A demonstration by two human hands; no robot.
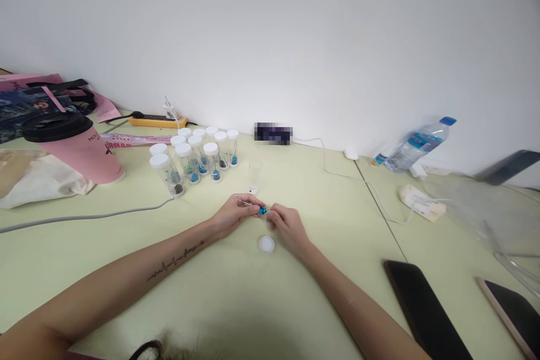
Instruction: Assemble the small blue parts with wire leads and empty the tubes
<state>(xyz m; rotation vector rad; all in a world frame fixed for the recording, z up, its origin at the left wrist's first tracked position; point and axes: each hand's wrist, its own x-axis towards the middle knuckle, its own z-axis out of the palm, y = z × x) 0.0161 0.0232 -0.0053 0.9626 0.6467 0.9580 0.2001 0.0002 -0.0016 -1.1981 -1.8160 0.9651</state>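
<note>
Between the thumb and fingers of my left hand (238,212) is a small shiny blue piece (262,211) with thin pale stems (242,201) running back over the fingers. Close against its right side, my right hand (288,225) has its fingers curled in a pinch; whether they grip the blue piece itself is hidden. Just beyond my hands stands a clear open tube (255,175) with a small dark red spot at its base. A round white lid (266,244) lies on the table below my fingers.
Several capped clear tubes (184,150) with blue, green or dark contents stand at the left. A pink cup (84,152), a yellow power strip (154,121) and a grey cable (93,218) are farther left. Rightward are a water bottle (415,149) and black phone (424,309).
</note>
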